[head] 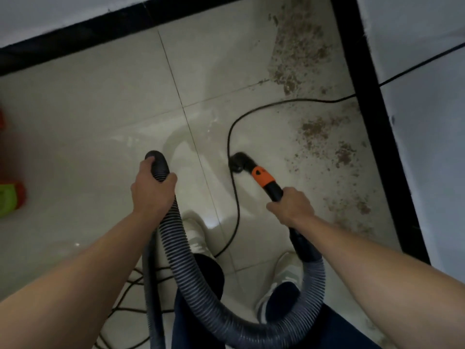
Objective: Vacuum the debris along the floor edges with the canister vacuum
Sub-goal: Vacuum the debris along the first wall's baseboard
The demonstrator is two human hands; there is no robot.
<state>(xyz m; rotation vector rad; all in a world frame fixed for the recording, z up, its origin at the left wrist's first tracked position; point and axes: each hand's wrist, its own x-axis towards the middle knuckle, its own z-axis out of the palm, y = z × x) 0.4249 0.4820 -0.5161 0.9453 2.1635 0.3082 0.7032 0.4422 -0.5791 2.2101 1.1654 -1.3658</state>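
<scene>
Closest to me, at 6 o'clock, the ribbed gray hose (188,275) hangs in a low loop in front of my dark trousers and white shoe (284,273). At 10 o'clock from there my left hand (153,187) is wrapped around the top of the hose's upward bend, forearm stretched forward, holding the slack off the floor. At 1 o'clock my right hand (289,207) is clasped around the black tube just behind its orange collar (261,175), knuckles up, wrist angled down. The black nozzle (239,162) points at 11 o'clock and sits low on the pale tile, right beside a thin black cord (234,197) that curves away toward 2 o'clock. The brown debris (327,147) lies beyond, at 1 to 2 o'clock, in patches along the black baseboard (377,122) under the white wall; none of it is under the nozzle. I judge the good move is to swing the nozzle right, clear of the cord, keep it low and work slowly along the baseboard. A blurred red and green object (10,197) sits at 9 o'clock; I cannot tell what it is.
</scene>
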